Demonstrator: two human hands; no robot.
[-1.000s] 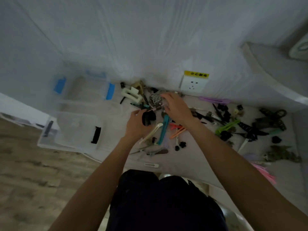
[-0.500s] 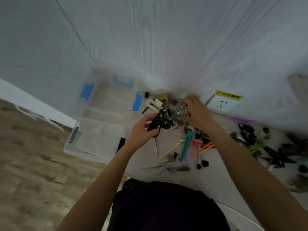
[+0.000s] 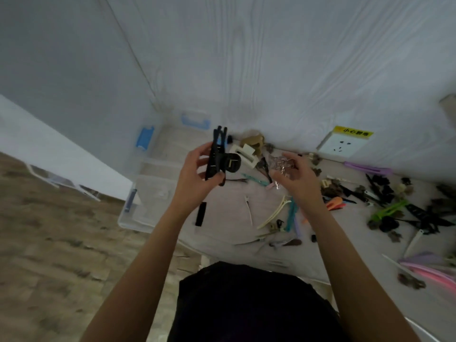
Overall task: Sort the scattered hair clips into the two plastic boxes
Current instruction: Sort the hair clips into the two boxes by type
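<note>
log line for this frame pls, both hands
left hand: grips black claw clips | right hand: holds clear clip | boxes: left of hands | stage: clips lifted, unsorted

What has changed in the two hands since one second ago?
The left hand lifted black clips off the table. The right hand picked up a clear clip and rose too. The boxes and remaining clips stayed.

- We've got a pale wall [image 3: 271, 58] with a faint wood-grain look running behind everything.
- We can see a white socket [image 3: 341, 146] low on it, with a yellow sticker [image 3: 352, 132] right above.
- Our floor [image 3: 49, 243] is brownish wood-look planks.
- We're working on a light tabletop [image 3: 222, 233].
- Lighting's dim and soft.
</note>
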